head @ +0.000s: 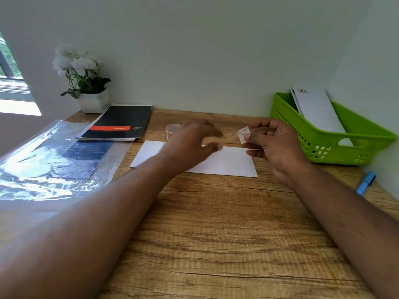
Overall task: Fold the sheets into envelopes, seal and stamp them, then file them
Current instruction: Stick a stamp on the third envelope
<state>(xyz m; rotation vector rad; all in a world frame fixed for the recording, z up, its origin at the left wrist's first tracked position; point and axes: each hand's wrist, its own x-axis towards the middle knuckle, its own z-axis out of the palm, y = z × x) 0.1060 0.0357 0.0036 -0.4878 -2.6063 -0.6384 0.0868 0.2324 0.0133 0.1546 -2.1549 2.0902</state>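
Observation:
A white envelope lies flat on the wooden desk in the middle. My right hand hovers over its right end and pinches a small stamp between thumb and fingers. My left hand is blurred above the envelope's left half, fingers loosely extended, holding nothing that I can see. Behind it stands a small stamp roll. A green basket at the right holds several white envelopes leaning upright.
A black spiral pad and a clear plastic sleeve over dark paper lie at the left. A potted white flower stands at the back left corner. A blue marker lies by the right wall.

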